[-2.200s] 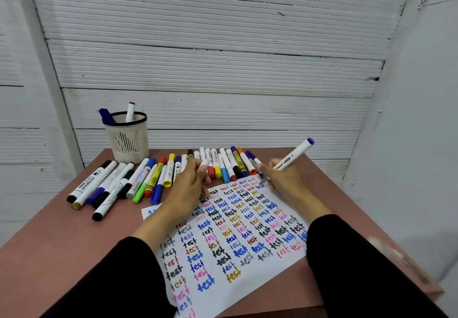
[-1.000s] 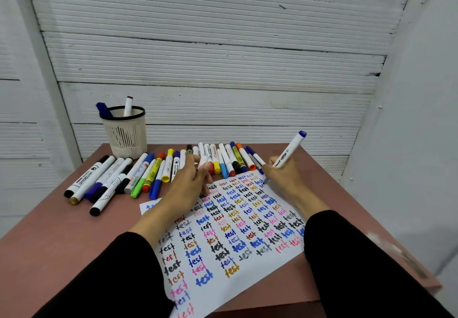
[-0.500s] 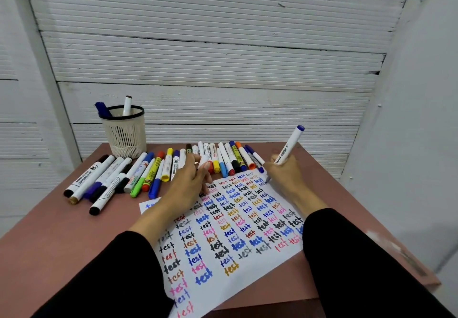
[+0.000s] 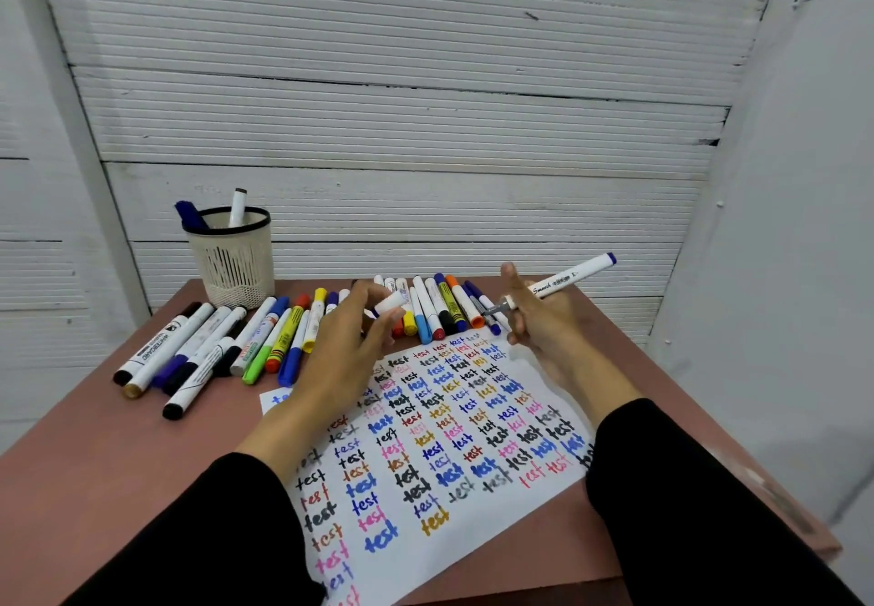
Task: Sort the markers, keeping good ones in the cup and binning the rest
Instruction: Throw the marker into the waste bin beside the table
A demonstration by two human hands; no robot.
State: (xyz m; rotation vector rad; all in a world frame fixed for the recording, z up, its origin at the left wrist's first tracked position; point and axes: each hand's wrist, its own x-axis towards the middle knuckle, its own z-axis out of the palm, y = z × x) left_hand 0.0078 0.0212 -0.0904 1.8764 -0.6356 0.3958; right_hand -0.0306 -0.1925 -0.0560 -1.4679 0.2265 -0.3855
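White slatted wall behind a brown table [image 4: 85, 454]. Above the test sheet [image 4: 444, 445], my right hand [image 4: 544, 322] grips an uncapped marker [image 4: 563, 281]; my left hand [image 4: 350, 345] pinches its cap [image 4: 390, 301], ready for recapping. Cup [image 4: 232, 255] stands far left.

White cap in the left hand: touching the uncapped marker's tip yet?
Apart. The head view shows row markers between the white cap and the marker tip.
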